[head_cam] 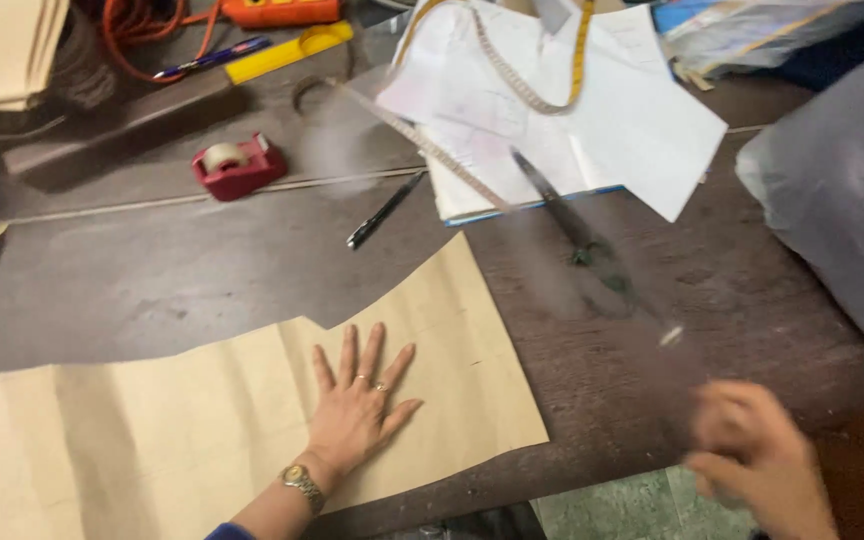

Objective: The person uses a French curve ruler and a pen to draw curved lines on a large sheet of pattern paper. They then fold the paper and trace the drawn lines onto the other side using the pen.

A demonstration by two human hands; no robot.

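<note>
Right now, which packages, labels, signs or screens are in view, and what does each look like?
Clear grey plastic bag: right edge of the table, bulging, contents unclear.
Plastic-wrapped bundle: top right corner, translucent over blue.
White paper sheets: top centre, overlapping, faint markings, under a measuring tape.
No signs or screens.

the left hand lies flat on the paper pattern piece at the table's near edge. behind it lie a pen and tape dispenser. the right hand is at the near right corner.
</note>
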